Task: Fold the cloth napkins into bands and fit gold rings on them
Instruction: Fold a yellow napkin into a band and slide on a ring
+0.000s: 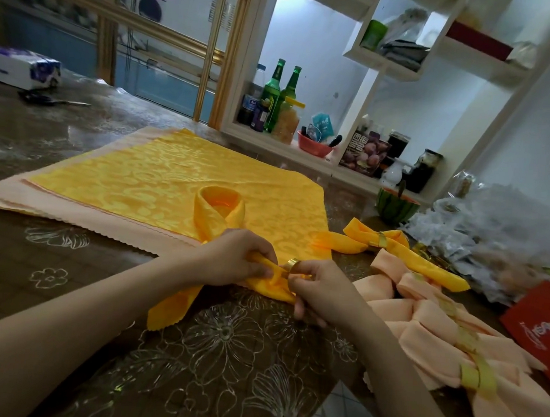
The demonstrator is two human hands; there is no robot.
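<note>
So my left hand (237, 261) has its fingers (261, 269) clenched round the bunched middle of the yellow napkin (218, 215), pretty much dead centre on the worktop (68, 259). The napkin's folded into a band: its loop stands up at 11 o'clock from my hands, on top of the flat yellow cloths (158, 180), and one tail trails off toward 7 o'clock. My right hand (319, 296) is pinching the gold ring (291, 264) between thumb and fingers, right against the bunched cloth and just beside my left fingertips. Can't tell how far on it is.

At 2 o'clock lies a ringed yellow napkin (362, 242), and a row of ringed peach napkins (422, 322) runs down toward 5 o'clock. A red box (539, 321) sits at 3 o'clock, scissors (47, 99) way off at 10.
</note>
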